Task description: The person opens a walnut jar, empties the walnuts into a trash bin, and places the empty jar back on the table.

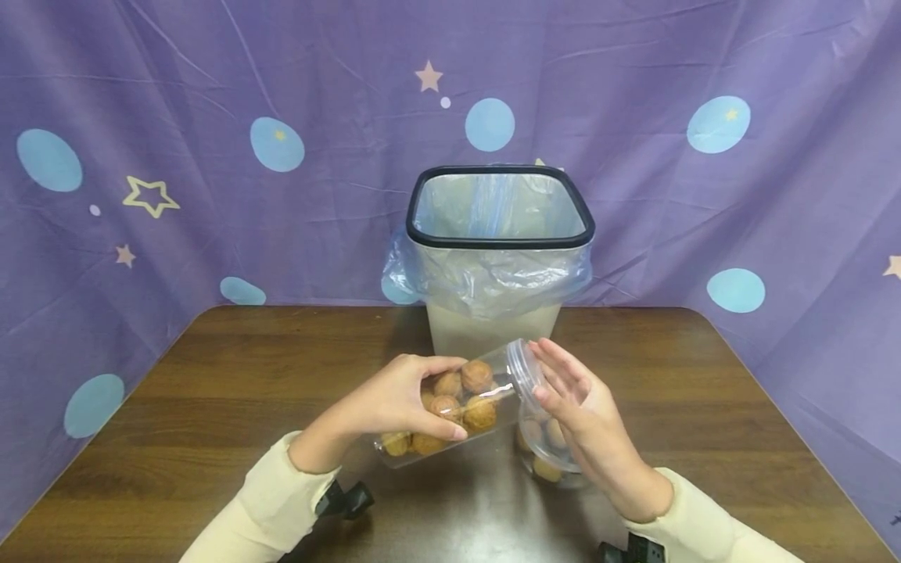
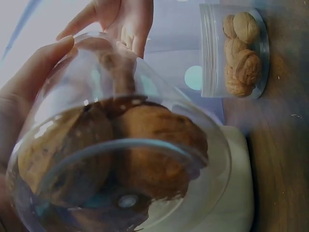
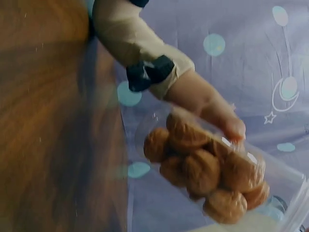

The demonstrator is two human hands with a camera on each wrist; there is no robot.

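Observation:
My left hand (image 1: 394, 399) grips a clear plastic jar (image 1: 503, 391) round its body, thumb on the near side. The jar is tilted, its ridged end raised towards the right, and several brown walnuts (image 1: 479, 412) lie inside. Beside that ridged end is my right hand (image 1: 584, 407), fingers extended and palm facing the jar. Whether its fingertips touch the rim is hard to tell. Behind the right hand, a second clear jar (image 2: 207, 53) with several walnuts (image 2: 248, 67) stands on the table, partly hidden in the head view.
A pale bin (image 1: 493, 320) with a black rim (image 1: 501, 243) and a bluish plastic liner (image 1: 486, 277) stands at the table's back. The brown wooden table (image 1: 281, 367) meets a purple patterned curtain (image 1: 338, 78) behind.

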